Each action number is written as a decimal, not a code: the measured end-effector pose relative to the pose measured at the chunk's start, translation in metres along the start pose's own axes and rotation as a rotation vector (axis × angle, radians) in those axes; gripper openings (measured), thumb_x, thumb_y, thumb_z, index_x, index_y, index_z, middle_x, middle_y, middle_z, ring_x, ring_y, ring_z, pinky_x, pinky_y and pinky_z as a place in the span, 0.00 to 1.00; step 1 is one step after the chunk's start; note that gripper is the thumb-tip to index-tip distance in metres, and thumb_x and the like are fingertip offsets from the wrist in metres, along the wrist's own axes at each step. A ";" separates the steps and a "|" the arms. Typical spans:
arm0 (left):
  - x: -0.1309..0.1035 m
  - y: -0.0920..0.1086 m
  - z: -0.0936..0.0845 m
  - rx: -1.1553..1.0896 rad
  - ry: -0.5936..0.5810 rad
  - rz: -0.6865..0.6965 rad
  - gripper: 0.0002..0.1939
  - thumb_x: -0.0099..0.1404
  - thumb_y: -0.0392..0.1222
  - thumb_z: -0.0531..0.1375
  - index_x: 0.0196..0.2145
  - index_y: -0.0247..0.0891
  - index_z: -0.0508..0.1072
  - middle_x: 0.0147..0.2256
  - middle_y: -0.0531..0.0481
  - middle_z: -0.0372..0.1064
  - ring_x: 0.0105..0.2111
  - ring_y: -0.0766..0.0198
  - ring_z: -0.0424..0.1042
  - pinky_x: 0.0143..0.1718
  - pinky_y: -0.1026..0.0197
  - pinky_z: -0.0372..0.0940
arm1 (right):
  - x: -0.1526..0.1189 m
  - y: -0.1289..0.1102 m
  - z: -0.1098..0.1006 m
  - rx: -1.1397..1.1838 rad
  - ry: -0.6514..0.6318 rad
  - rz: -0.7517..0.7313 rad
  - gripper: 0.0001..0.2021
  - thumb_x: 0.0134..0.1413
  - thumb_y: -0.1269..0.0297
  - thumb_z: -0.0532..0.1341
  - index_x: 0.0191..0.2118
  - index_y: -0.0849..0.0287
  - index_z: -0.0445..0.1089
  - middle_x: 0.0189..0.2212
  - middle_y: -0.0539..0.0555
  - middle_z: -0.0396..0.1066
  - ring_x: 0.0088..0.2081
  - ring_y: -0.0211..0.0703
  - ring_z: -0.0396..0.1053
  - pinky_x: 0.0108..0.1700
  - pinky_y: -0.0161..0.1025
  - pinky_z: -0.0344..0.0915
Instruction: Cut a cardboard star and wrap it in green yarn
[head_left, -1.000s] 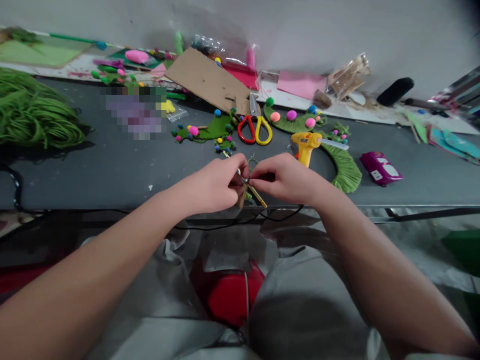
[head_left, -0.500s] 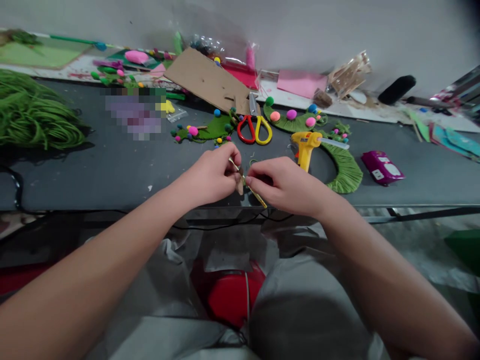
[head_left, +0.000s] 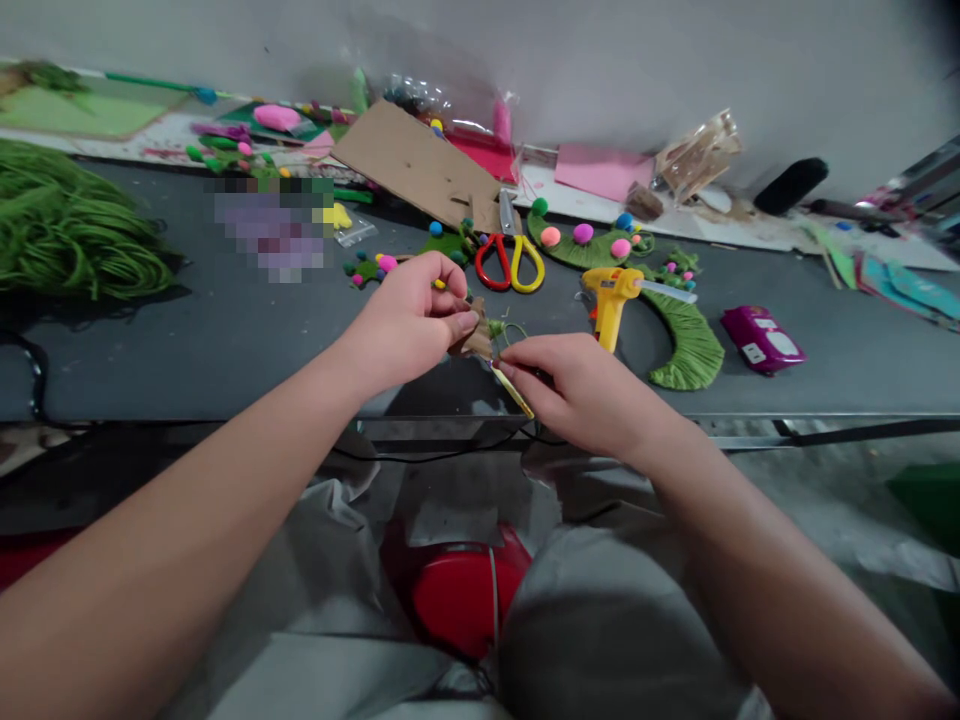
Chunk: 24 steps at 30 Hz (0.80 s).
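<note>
My left hand (head_left: 405, 325) pinches a small piece of brown cardboard (head_left: 476, 336) between thumb and fingers, just above the table's front edge. My right hand (head_left: 581, 385) is closed on a thin gold-coloured stick-like tool (head_left: 517, 395). Its upper end meets the lower edge of the cardboard; whether it is a pen or tweezers I cannot make out. A small tuft of green yarn (head_left: 496, 328) shows just behind the cardboard. Beyond the hands lie scissors (head_left: 511, 262) with one red and one yellow handle. A yellow glue gun (head_left: 611, 300) rests right of them.
A yarn-wrapped green ring (head_left: 690, 350) lies by the glue gun, with a purple packet (head_left: 763, 340) to its right. Green yarn (head_left: 67, 230) is heaped at far left. Behind are a cardboard sheet (head_left: 420, 165) and a green piece with pompoms (head_left: 574, 250). Cables hang below the edge.
My left hand has shifted slightly up and the cardboard now shows more fully, turned upward. The tool's upper end no longer runs past my left fingers. My right hand has dropped slightly.
</note>
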<state>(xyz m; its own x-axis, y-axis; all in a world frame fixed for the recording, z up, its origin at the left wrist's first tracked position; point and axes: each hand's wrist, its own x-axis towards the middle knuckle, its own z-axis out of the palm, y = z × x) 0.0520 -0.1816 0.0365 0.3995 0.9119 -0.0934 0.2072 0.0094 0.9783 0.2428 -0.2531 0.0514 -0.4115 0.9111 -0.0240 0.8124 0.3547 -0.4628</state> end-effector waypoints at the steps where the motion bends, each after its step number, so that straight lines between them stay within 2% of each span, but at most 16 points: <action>1: -0.001 0.001 0.000 -0.009 -0.011 0.000 0.16 0.58 0.29 0.62 0.36 0.43 0.58 0.23 0.57 0.65 0.24 0.63 0.69 0.28 0.59 0.64 | 0.001 0.002 0.000 0.015 0.001 -0.012 0.13 0.66 0.66 0.54 0.32 0.60 0.72 0.30 0.54 0.71 0.30 0.39 0.62 0.35 0.37 0.53; 7: -0.006 0.004 0.001 0.001 -0.175 -0.024 0.15 0.58 0.30 0.62 0.34 0.43 0.58 0.22 0.57 0.64 0.23 0.66 0.67 0.27 0.61 0.64 | 0.010 0.020 -0.001 0.119 -0.009 -0.099 0.12 0.64 0.67 0.56 0.33 0.62 0.75 0.28 0.52 0.71 0.29 0.36 0.59 0.34 0.36 0.54; 10: -0.010 0.001 0.002 0.057 -0.288 -0.052 0.15 0.57 0.32 0.64 0.34 0.43 0.59 0.23 0.57 0.65 0.22 0.65 0.67 0.26 0.61 0.63 | 0.018 0.029 -0.002 0.146 -0.085 -0.161 0.12 0.63 0.67 0.56 0.33 0.63 0.76 0.26 0.50 0.69 0.28 0.36 0.58 0.34 0.35 0.54; 13: -0.012 -0.004 0.004 0.169 -0.360 -0.056 0.14 0.56 0.32 0.62 0.34 0.44 0.60 0.25 0.55 0.69 0.24 0.64 0.69 0.26 0.61 0.61 | 0.025 0.033 -0.004 0.107 -0.157 -0.191 0.14 0.63 0.66 0.57 0.29 0.62 0.76 0.22 0.48 0.64 0.27 0.34 0.54 0.33 0.35 0.51; 16: -0.012 -0.011 0.005 0.324 -0.354 0.002 0.13 0.54 0.32 0.61 0.35 0.44 0.61 0.25 0.54 0.71 0.27 0.60 0.71 0.26 0.61 0.60 | 0.027 0.031 -0.006 0.039 -0.147 -0.118 0.13 0.61 0.64 0.60 0.29 0.62 0.77 0.19 0.47 0.61 0.25 0.34 0.50 0.31 0.37 0.49; 20: -0.010 -0.018 0.004 0.406 -0.293 0.017 0.13 0.55 0.35 0.61 0.36 0.44 0.61 0.26 0.53 0.74 0.27 0.59 0.72 0.25 0.61 0.58 | 0.026 0.022 -0.008 -0.014 -0.111 -0.028 0.11 0.60 0.64 0.61 0.33 0.62 0.80 0.23 0.50 0.68 0.25 0.35 0.56 0.31 0.38 0.50; 24: -0.009 -0.019 0.004 0.428 -0.277 0.008 0.13 0.55 0.36 0.60 0.37 0.44 0.62 0.27 0.52 0.75 0.26 0.59 0.71 0.25 0.61 0.58 | 0.024 0.013 -0.010 0.025 -0.139 -0.015 0.10 0.60 0.66 0.59 0.32 0.62 0.77 0.23 0.50 0.69 0.26 0.36 0.58 0.31 0.38 0.51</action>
<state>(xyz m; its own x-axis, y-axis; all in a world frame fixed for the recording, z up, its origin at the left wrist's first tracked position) 0.0486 -0.1915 0.0176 0.6121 0.7680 -0.1884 0.5275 -0.2191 0.8208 0.2477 -0.2247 0.0534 -0.4778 0.8675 -0.1385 0.7959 0.3608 -0.4861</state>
